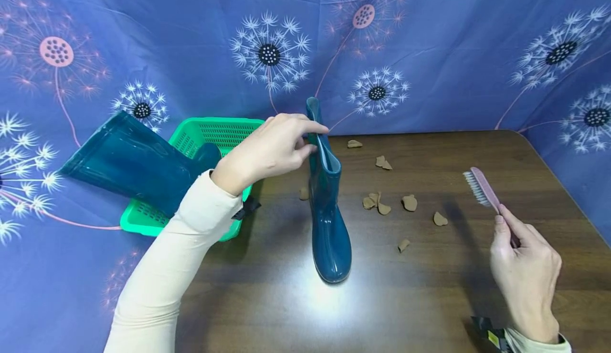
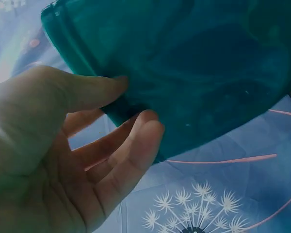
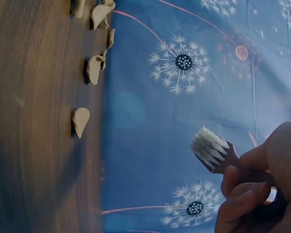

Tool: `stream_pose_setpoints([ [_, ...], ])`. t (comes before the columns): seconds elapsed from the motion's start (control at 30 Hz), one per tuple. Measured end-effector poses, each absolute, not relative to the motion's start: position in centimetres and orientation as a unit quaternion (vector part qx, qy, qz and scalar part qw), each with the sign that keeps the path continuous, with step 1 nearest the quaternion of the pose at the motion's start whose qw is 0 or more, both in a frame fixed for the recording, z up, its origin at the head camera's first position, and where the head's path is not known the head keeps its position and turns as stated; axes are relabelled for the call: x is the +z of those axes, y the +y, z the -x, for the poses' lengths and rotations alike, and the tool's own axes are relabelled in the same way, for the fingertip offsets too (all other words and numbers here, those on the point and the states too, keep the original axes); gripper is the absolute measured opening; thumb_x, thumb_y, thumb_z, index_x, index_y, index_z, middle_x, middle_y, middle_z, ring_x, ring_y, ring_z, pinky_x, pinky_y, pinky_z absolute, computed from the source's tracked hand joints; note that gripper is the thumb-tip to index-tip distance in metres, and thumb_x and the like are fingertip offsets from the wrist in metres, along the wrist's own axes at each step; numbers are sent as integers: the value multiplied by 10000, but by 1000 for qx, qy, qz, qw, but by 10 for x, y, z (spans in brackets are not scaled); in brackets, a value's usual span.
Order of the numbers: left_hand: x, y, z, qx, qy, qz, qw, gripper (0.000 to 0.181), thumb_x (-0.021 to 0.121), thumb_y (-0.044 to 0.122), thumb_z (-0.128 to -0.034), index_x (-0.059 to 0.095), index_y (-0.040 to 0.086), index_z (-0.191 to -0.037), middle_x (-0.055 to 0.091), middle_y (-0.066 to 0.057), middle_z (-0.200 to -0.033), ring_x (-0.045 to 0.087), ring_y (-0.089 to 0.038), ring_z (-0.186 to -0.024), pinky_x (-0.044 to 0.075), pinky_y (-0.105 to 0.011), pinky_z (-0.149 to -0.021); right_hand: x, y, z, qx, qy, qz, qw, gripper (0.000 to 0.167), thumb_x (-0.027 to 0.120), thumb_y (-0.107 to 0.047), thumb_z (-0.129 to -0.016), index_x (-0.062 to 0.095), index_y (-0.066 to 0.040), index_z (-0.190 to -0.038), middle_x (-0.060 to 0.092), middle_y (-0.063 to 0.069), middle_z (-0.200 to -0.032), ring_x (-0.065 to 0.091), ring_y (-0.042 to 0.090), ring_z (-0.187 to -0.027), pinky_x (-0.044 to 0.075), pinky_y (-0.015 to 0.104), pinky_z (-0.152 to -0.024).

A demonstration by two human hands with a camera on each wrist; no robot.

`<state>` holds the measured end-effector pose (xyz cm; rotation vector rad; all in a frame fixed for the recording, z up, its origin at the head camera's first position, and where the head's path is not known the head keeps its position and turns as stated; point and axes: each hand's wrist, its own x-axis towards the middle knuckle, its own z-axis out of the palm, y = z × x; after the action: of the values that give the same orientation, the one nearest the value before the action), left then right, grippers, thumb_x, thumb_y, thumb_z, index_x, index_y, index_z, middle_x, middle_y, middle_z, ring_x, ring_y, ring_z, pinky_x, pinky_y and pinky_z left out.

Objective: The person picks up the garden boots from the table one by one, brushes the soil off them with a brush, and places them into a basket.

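Observation:
A glossy blue rain boot (image 1: 330, 226) stands upright on the brown table, its toe toward me. My left hand (image 1: 274, 149) pinches the rim of its shaft from the left; the left wrist view shows the thumb on one side of the boot shaft (image 2: 194, 73) and fingertips at the edge. At the right, my right hand (image 1: 527, 263) grips the handle of a pink brush (image 1: 486, 186) with white bristles, held above the table. The right wrist view shows the bristle end of the brush (image 3: 211, 148) and curled fingers around its handle.
A second blue boot (image 1: 138, 162) lies tilted in a green plastic basket (image 1: 224, 130) at the left. Several brown, flake-like pieces (image 1: 409, 203) are scattered on the wooden table (image 1: 406, 300) right of the standing boot. A blue dandelion-print cloth (image 1: 429, 35) hangs behind.

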<state>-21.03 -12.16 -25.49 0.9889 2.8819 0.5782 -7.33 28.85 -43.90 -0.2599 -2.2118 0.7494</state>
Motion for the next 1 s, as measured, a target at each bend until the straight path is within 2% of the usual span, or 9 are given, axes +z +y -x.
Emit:
stream_pose_setpoints([
  [0.1, -260, -119, 211, 161, 929, -332, -20, 366, 673, 181, -1057, 710, 223, -1418, 646, -63, -1404, 664, -193, -975, 529, -331, -735, -439, 289, 74, 293, -869, 101, 385, 281, 662, -114, -1000, 785, -69, -1249, 380, -597, -839, 298, -202, -611, 219, 86, -625],
  [0.17, -262, -118, 212, 152, 927, -339, -44, 331, 688, 207, -1055, 738, 236, -1380, 582, -87, -1505, 689, -223, -1063, 562, -353, -795, -440, 289, 74, 291, -870, 104, 384, 283, 662, -117, -1000, 786, -76, -1251, 367, -582, -811, 290, -190, -599, 214, 94, -614],
  [0.23, -264, -116, 212, 142, 925, -347, -67, 290, 694, 223, -1053, 769, 245, -1331, 521, -85, -1587, 709, -245, -1118, 573, -360, -801, -441, 289, 74, 290, -872, 106, 381, 282, 663, -121, -1001, 789, -80, -1249, 360, -564, -787, 285, -180, -591, 212, 102, -602],
  [0.3, -265, -114, 213, 136, 921, -357, -80, 259, 688, 226, -1056, 787, 240, -1295, 507, -55, -1623, 734, -240, -1114, 571, -347, -738, -442, 289, 74, 288, -873, 107, 378, 281, 665, -129, -1000, 793, -84, -1246, 358, -553, -776, 283, -173, -587, 226, 133, -583],
  [0.43, -266, -110, 215, 120, 912, -382, -87, 239, 680, 234, -1059, 786, 206, -1271, 654, 11, -1493, 763, -208, -1097, 569, -322, -666, -444, 289, 74, 288, -874, 107, 375, 282, 667, -134, -995, 797, -85, -1240, 378, -564, -803, 299, -179, -602, 259, 185, -577],
  [0.57, -269, -107, 218, 102, 905, -399, -105, 228, 689, 268, -1051, 782, 187, -1243, 776, 40, -1254, 770, -187, -899, 553, -332, -602, -445, 288, 73, 288, -875, 108, 373, 285, 665, -136, -998, 794, -87, -1247, 366, -533, -777, 287, -168, -602, 242, 169, -590],
  [0.77, -271, -103, 219, 41, 893, -414, -174, 202, 699, 325, -1040, 807, 190, -1145, 814, 49, -1021, 704, -200, -644, 451, -333, -484, -448, 287, 73, 290, -877, 103, 370, 285, 666, -133, -1004, 791, -94, -1257, 369, -526, -784, 290, -164, -603, 219, 116, -603],
  [0.87, -270, -104, 218, 16, 890, -413, -193, 200, 700, 334, -1037, 810, 185, -1112, 810, 40, -952, 705, -199, -639, 461, -324, -483, -450, 285, 73, 289, -879, 99, 367, 286, 666, -131, -1001, 795, -100, -1255, 371, -520, -791, 290, -157, -604, 245, 163, -585],
  [1.0, -265, -108, 216, -2, 888, -413, -202, 197, 710, 336, -1032, 820, 186, -1097, 822, 30, -961, 728, -194, -745, 523, -341, -524, -451, 284, 74, 287, -881, 93, 364, 284, 670, -131, -994, 801, -102, -1244, 381, -520, -804, 294, -151, -597, 282, 256, -568],
])
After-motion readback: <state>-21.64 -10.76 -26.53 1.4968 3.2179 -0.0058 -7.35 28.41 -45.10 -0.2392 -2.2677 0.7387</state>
